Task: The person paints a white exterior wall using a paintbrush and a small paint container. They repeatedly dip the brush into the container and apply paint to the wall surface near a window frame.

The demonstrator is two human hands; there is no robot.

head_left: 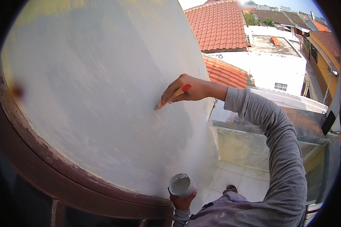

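Observation:
My right hand is closed round a paintbrush with a wooden handle and a red end. Its bristle tip touches the wall, which carries uneven grey-white paint with yellowish patches toward the top left. Low in the view, my left hand is wrapped round a small round tub. Pale grey paint coats the inside of that tub, whose mouth faces up toward me. The tub hides part of my left fingers.
A dark brown wooden frame borders the wall at the left and below. At right stands a low parapet beside white floor tiles. A dark device hangs on the right ledge. Red tiled roofs lie beyond.

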